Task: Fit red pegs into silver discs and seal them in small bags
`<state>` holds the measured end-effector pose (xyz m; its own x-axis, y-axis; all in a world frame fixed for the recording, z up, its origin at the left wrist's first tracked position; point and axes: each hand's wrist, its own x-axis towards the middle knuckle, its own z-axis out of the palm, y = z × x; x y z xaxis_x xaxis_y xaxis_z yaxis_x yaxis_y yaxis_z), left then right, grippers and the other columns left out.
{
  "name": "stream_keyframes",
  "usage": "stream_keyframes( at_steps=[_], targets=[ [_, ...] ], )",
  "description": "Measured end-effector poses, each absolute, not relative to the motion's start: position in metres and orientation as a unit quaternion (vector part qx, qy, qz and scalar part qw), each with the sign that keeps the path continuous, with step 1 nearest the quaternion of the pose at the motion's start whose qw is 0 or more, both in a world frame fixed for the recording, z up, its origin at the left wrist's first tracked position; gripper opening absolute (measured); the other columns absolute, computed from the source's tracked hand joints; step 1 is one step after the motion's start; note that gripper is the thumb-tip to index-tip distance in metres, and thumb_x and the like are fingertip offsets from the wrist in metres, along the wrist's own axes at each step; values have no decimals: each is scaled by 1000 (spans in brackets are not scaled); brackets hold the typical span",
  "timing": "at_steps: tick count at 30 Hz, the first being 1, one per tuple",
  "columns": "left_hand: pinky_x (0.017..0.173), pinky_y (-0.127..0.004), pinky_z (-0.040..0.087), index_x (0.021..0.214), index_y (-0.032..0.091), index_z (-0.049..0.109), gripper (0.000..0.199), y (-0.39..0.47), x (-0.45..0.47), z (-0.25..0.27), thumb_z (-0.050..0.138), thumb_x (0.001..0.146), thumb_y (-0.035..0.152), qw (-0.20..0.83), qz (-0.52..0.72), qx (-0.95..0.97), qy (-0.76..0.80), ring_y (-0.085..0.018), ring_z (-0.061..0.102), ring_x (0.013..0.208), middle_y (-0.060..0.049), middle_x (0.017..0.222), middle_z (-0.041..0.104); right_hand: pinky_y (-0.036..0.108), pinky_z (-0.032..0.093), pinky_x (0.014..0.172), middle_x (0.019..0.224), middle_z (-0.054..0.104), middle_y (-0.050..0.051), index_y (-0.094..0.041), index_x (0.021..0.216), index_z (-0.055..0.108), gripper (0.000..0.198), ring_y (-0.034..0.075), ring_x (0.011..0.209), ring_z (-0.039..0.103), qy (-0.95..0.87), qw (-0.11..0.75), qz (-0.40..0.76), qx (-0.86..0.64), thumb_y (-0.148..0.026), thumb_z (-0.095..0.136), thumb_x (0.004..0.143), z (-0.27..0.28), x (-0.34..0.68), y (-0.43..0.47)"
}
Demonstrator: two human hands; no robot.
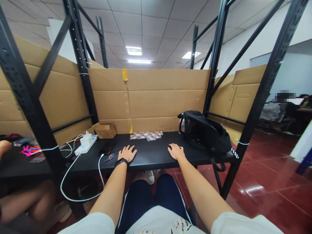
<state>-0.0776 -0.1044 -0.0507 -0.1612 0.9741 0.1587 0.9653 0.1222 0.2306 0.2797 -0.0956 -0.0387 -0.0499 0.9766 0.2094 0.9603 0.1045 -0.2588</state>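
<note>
My left hand (127, 153) lies flat on the black table (151, 152), fingers spread, with a dark band on its wrist. Farther right, my right hand (175, 151) rests palm down at the table's front part, its fingers apart and holding nothing. Beyond both hands, a row of small clear plastic packets (146, 135) with red bits inside lies near the cardboard wall. To the left of my left hand are a small bunch of keys (110, 157) and a dark flat device (106, 148), which a white cable seems to reach.
A black backpack (204, 131) slumps at the table's right end. At the left stand an open cardboard box (104, 130) and a white power strip (86, 145), its cable (63, 182) looping below the edge. Black rack posts (81, 61) flank me. Another person's hand (4, 147) shows far left.
</note>
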Motion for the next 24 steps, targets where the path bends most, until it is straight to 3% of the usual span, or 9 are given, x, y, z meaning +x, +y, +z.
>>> stream_keyframes(
  at_steps=[18, 24],
  targets=[
    [115, -61, 22, 153, 38, 37, 65, -101, -79, -53, 28, 94, 63, 11, 123, 653, 747, -35, 25, 150, -4, 164, 29, 50, 26, 107, 146, 51, 15, -20, 136, 55, 53, 29, 134, 40, -714, 165, -9, -681, -48, 30, 100, -38, 274, -98],
    [115, -61, 23, 153, 39, 38, 65, -99, -79, -52, 29, 94, 64, 7, 124, 652, 748, -35, 26, 150, -4, 164, 29, 49, 22, 110, 148, 49, 15, -20, 137, 55, 52, 29, 137, 37, -719, 167, -18, -674, -48, 32, 99, -39, 271, -92]
  ],
)
